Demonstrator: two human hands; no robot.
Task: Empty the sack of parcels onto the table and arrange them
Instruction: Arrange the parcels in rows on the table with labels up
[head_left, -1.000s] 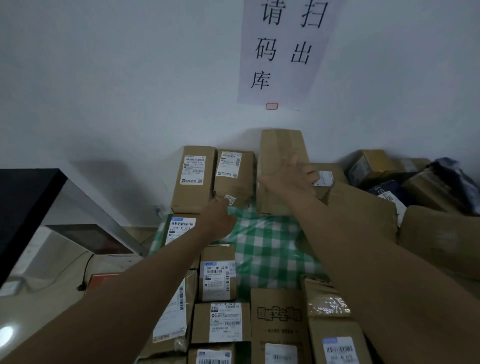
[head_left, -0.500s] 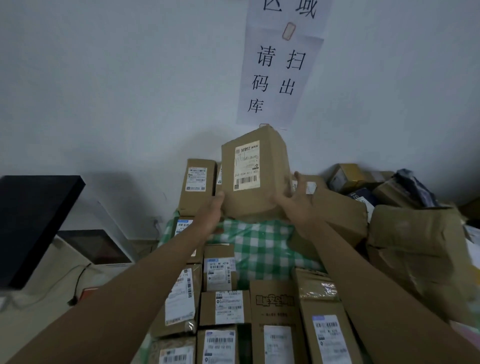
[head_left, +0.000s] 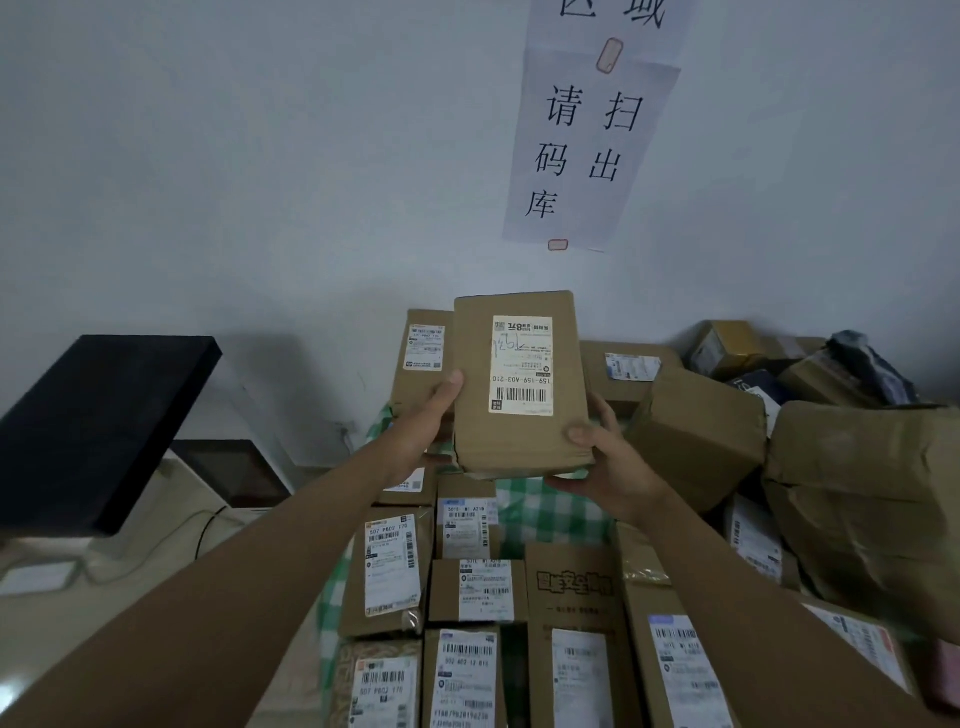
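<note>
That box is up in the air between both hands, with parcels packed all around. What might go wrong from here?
1. The held box is gripped only at its lower corners by the left hand and right hand, so it could tip or slip.
2. The rows of parcels below leave little bare green checked cloth; setting it down may knock neighbours askew.
3. The big tilted boxes on the right look loosely heaped and might slide.
</note>
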